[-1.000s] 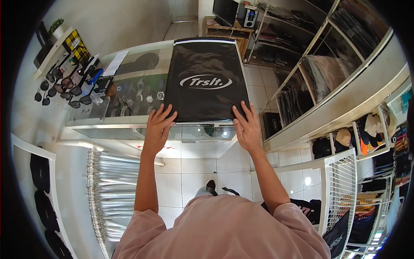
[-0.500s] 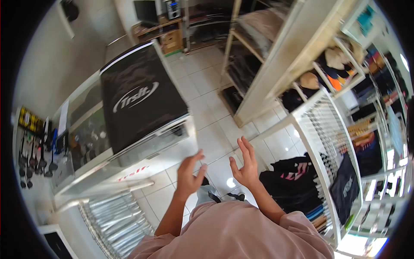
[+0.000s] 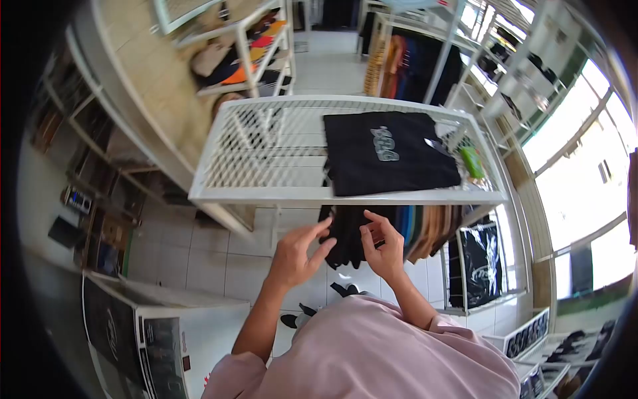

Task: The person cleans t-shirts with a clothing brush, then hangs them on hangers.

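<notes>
The hanging clothes [image 3: 349,243] are under the front edge of a white rack [image 3: 266,197], black ones directly before the person and blue, green and brown ones to the right. Just before them is the left grip [image 3: 296,256], released, its fingers spread and slightly bent, the palm turned inward. The right grip [image 3: 383,247] is beside it, also released, fingers curled loosely, with a gap between the two. Both overlap the black clothes in view; whether either touches them cannot be told.

Above, on the rack's mesh top, a folded black shirt [image 3: 392,156] with a pale print lies flat, right of the middle. A green packet [image 3: 472,161] is near its right side. Beyond the rack, to the left, a white shelf [image 3: 252,70] bears caps and coloured cloth; more clothes [image 3: 415,66] hang farther back. Black packages [image 3: 482,266] are on the right, below the rack's top. At lower left, a black bag [image 3: 111,329] with a pale logo lies on the tabletop [image 3: 145,346].
</notes>
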{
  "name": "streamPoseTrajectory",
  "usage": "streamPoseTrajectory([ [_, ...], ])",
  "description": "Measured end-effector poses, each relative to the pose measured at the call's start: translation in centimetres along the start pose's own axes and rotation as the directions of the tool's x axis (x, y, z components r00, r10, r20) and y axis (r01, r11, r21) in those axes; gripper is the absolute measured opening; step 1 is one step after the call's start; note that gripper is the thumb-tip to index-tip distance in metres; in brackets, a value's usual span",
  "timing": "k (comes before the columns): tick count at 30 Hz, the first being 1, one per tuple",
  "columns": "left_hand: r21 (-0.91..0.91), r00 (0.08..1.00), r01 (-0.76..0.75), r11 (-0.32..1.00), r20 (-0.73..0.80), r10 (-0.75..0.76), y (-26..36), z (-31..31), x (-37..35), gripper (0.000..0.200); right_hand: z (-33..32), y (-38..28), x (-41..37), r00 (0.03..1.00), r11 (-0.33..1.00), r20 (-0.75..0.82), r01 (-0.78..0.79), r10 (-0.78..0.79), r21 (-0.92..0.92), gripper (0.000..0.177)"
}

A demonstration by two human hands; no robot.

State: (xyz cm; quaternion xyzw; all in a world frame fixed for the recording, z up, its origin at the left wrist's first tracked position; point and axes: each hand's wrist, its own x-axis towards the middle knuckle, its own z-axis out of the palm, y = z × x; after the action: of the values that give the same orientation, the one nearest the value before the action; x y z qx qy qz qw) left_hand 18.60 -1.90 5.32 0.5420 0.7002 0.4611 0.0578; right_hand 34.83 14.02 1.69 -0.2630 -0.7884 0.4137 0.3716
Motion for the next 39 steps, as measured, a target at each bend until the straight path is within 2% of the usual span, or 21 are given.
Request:
streamPoseTrajectory([
  [3, -0.063, 0.992, -0.128, 0.990, 0.002, 0.129, 0.4, 4.4, 8.3, 0.035, -4.4, 2.8, 0.9, 0.979, 0.982, -0.072, -0.189, 0.190, 0.018, 0.041],
  [5, 0.003, 0.991, -0.131, 0.991, 0.004, 0.131, -0.5, 6.7, 14.1, 0.030, -6.1, 4.6, 1.7, 0.969, 0.968, -0.075, -0.227, 0.235, 0.105, 0.046],
  [7, 0.142, 0.977, -0.209, 0.967, -0.008, 0.213, -2.8, 8.5, 19.6, 0.029, -6.8, 5.6, 2.6, 0.955, 0.939, -0.088, -0.259, 0.284, 0.226, 0.047],
  [9, 0.236, 0.972, -0.226, 0.945, -0.011, 0.235, -7.4, 10.0, 24.3, 0.035, -7.2, 6.7, 3.2, 0.940, 0.912, 0.043, -0.339, 0.338, 0.232, 0.058],
  [11, 0.403, 0.953, -0.253, 0.880, -0.054, 0.299, -12.3, 10.7, 27.8, 0.037, -7.2, 5.7, 3.9, 0.891, 0.824, 0.137, -0.452, 0.432, 0.342, 0.063],
  [12, 0.458, 0.983, -0.156, 0.875, -0.014, 0.183, -14.9, 11.0, 28.6, 0.040, -6.9, 5.7, 3.9, 0.885, 0.804, 0.154, -0.464, 0.440, 0.373, 0.067],
  [13, 0.516, 0.998, -0.064, 0.854, 0.016, 0.064, -16.9, 11.0, 29.5, 0.043, -6.6, 5.6, 3.9, 0.907, 0.842, 0.117, -0.419, 0.405, 0.340, 0.069],
  [16, 0.612, 0.995, -0.096, 0.785, 0.078, 0.061, -16.6, 9.8, 30.3, 0.048, -5.9, 5.3, 4.0, 0.922, 0.859, 0.092, -0.384, 0.376, 0.339, 0.073],
  [17, 0.655, 0.995, -0.094, 0.750, 0.088, 0.048, -16.0, 9.3, 30.4, 0.048, -5.8, 5.3, 4.2, 0.903, 0.826, 0.095, -0.422, 0.418, 0.375, 0.074],
  [18, 0.634, 0.991, -0.126, 0.763, 0.044, 0.127, -15.6, 9.1, 30.4, 0.043, -6.0, 4.4, 4.5, 0.883, 0.789, 0.104, -0.458, 0.458, 0.409, 0.074],
  [21, 0.652, 0.975, 0.019, 0.758, 0.155, -0.157, -13.6, 7.4, 30.4, 0.037, -5.5, 4.1, 5.5, 0.843, 0.722, 0.100, -0.509, 0.529, 0.469, 0.075],
  [24, 0.594, 0.987, 0.057, 0.802, 0.089, -0.136, -12.2, 4.8, 27.8, 0.034, -6.4, 3.1, 7.3, 0.835, 0.754, 0.056, -0.522, 0.548, 0.400, 0.072],
  [25, 0.561, 0.982, 0.099, 0.822, 0.080, -0.172, -11.3, 3.7, 26.2, 0.034, -6.0, 4.2, 7.6, 0.893, 0.865, -0.064, -0.411, 0.445, 0.290, 0.070],
  [27, 0.496, 0.965, 0.181, 0.849, 0.075, -0.250, -8.6, 1.4, 21.9, 0.036, -6.2, 4.5, 8.9, 0.936, 0.953, -0.209, -0.300, 0.284, -0.050, 0.067],
  [29, 0.461, 0.944, 0.271, 0.845, 0.046, -0.328, -4.5, -0.2, 17.4, 0.036, -7.0, 4.0, 10.3, 0.935, 0.922, -0.173, -0.339, 0.309, -0.187, 0.057],
  [31, 0.288, 0.938, 0.314, 0.905, 0.055, -0.343, -5.2, -0.3, 12.8, 0.036, -7.5, 5.1, 11.3, 0.939, 0.896, -0.189, -0.333, 0.287, -0.294, 0.048],
  [34, 0.072, 0.855, 0.471, 0.879, 0.207, -0.475, -3.7, -0.2, 9.0, 0.040, -8.9, 6.1, 12.1, 0.938, 0.855, -0.231, -0.334, 0.260, -0.396, 0.044],
  [35, 0.040, 0.868, 0.461, 0.887, 0.187, -0.459, -3.4, 0.2, 8.7, 0.042, -9.5, 5.6, 12.3, 0.938, 0.842, -0.214, -0.341, 0.273, -0.418, 0.044],
  [37, -0.027, 0.892, 0.438, 0.899, 0.134, -0.431, -3.2, 0.9, 8.6, 0.046, -9.6, 6.6, 12.4, 0.950, 0.827, -0.236, -0.295, 0.202, -0.478, 0.040],
  [38, 0.008, 0.920, 0.392, 0.920, 0.022, -0.392, -4.7, 1.9, 8.5, 0.048, -9.5, 6.7, 12.7, 0.957, 0.813, -0.243, -0.266, 0.158, -0.519, 0.038],
  [39, -0.017, 0.910, 0.415, 0.910, 0.012, -0.415, -5.5, 2.4, 8.9, 0.048, -9.3, 6.7, 12.9, 0.961, 0.796, -0.252, -0.240, 0.114, -0.556, 0.036],
])
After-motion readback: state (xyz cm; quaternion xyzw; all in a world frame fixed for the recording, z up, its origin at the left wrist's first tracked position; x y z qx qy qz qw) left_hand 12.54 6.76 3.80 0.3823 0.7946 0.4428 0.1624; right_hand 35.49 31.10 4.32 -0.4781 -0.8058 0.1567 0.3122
